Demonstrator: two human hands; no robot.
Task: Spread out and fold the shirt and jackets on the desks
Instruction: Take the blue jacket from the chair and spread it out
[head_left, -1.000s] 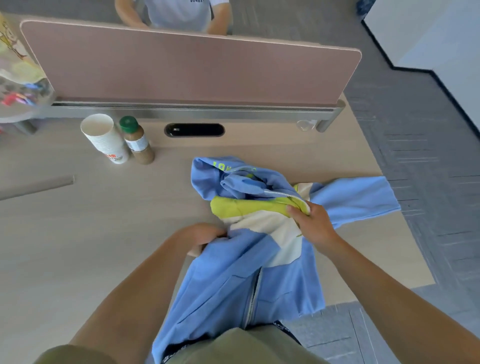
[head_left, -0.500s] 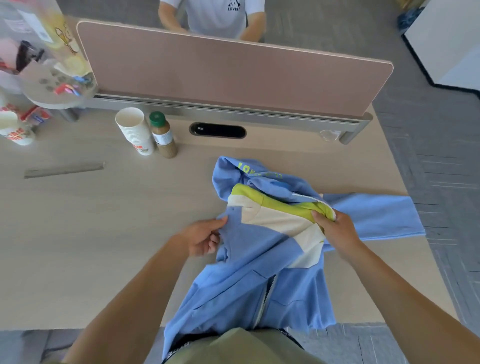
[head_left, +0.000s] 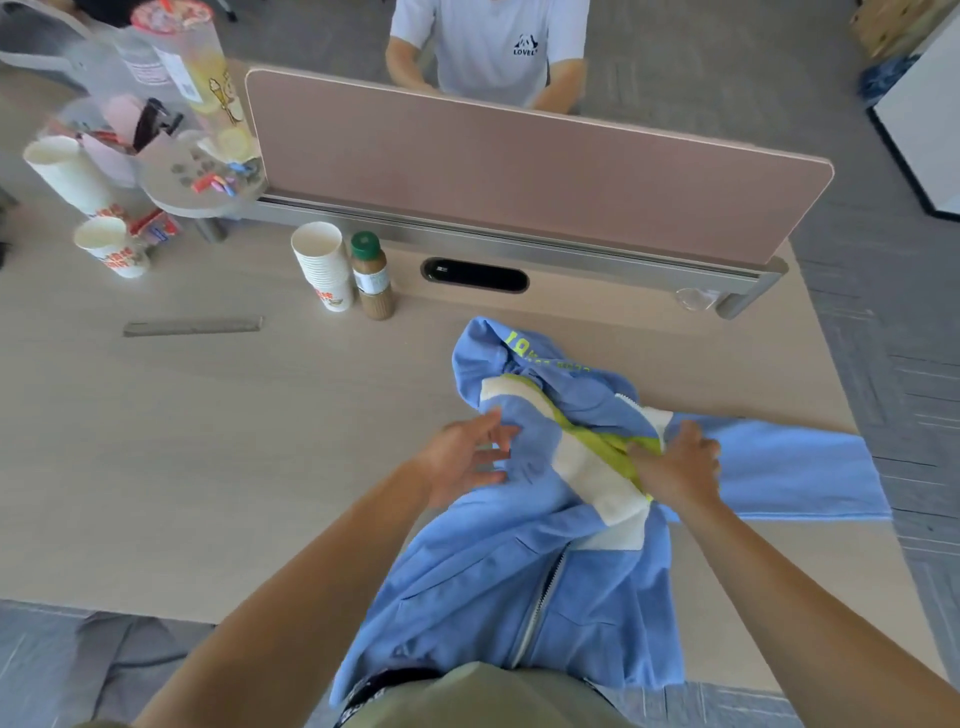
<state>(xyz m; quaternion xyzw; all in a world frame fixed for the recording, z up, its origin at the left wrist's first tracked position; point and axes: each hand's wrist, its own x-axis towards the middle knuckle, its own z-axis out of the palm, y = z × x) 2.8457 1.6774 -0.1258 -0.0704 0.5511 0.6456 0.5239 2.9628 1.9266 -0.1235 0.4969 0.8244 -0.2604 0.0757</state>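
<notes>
l hand let go of jacket edge since 0.5s ago, fingers now spread loose over blue fabric (bit blurry); r hand pinches green lining, desk underneath.

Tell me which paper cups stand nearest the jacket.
The stack of cups beside the green-capped bottle, closest to the jacket; the lone cup and the leaning cup sit far left.
</notes>
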